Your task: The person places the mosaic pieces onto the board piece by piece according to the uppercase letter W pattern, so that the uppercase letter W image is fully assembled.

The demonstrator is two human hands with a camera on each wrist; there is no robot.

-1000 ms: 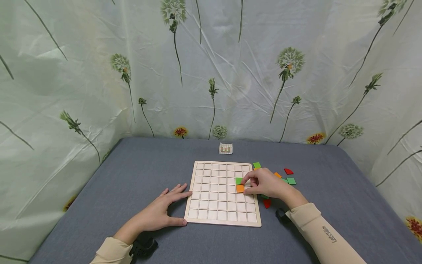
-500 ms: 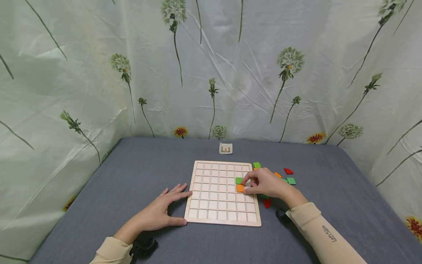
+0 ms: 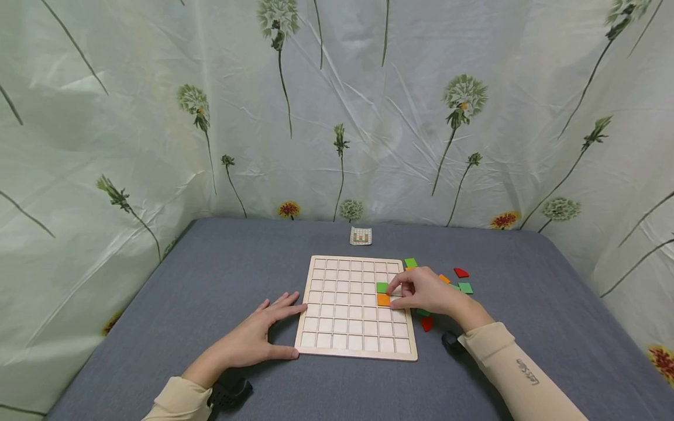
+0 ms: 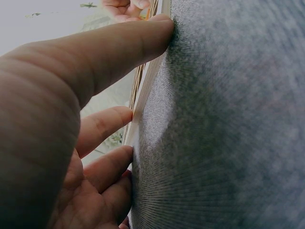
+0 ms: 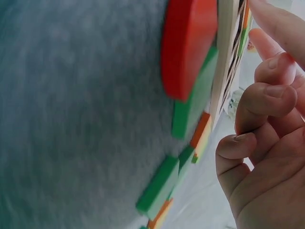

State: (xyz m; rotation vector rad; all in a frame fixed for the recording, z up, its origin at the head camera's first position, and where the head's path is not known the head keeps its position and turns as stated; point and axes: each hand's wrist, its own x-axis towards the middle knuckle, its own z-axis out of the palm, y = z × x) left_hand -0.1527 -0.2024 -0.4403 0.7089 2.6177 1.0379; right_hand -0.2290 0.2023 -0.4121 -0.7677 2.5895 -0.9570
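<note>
The grid board (image 3: 339, 316) is touched by the outspread left hand (image 3: 257, 334); the right hand (image 3: 429, 290) is bent beside a green tile (image 3: 381, 287) and an orange tile (image 3: 382, 300), its grip indiscernible.

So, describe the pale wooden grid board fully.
The pale wooden grid board is a square, round-cornered panel with a raised rim and ribs forming small square cells. It lies flat on grey cloth. A green square tile and an orange square tile fill adjoining cells toward its right side. The left hand touches its left edge; the right hand is over its right edge.
</note>
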